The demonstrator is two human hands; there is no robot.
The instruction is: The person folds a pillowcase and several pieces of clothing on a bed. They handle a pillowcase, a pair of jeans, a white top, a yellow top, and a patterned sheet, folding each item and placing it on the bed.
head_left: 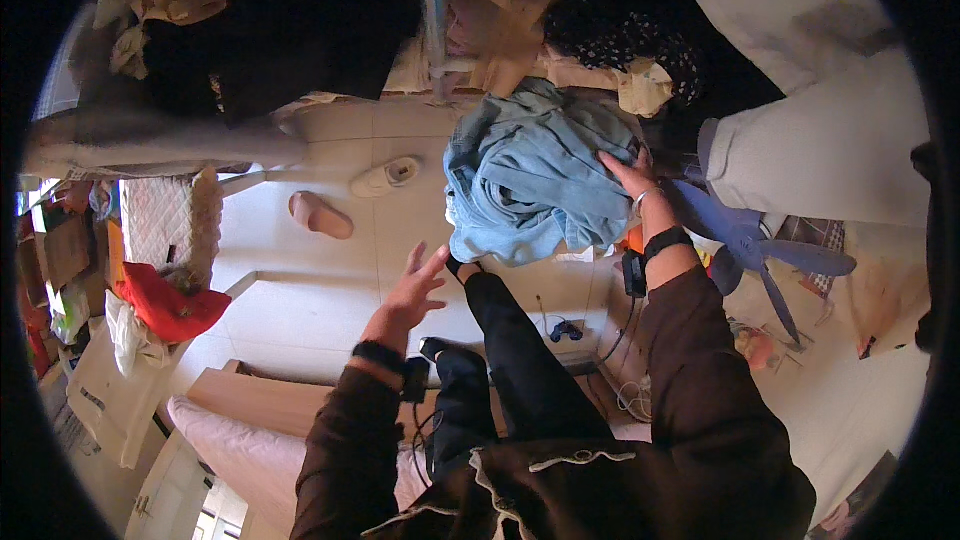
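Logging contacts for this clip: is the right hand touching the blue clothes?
Touching: the head view shows the right hand against the blue clothes, a digit laid across their right side.

Floored in pale tiles [390, 230] at the centre. Furnished with a pink-covered wooden bed [260, 403] toward eight o'clock and a quilt-covered, metal-legged piece [160, 220] at nine. Marked by a bluish pole [432, 10] at twelve. Brightly lit past a white door [165, 490], also toward eight.

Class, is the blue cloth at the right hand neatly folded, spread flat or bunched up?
Bunched up: the blue cloth forms a rounded heap of uneven creases, the right hand touching its right side.
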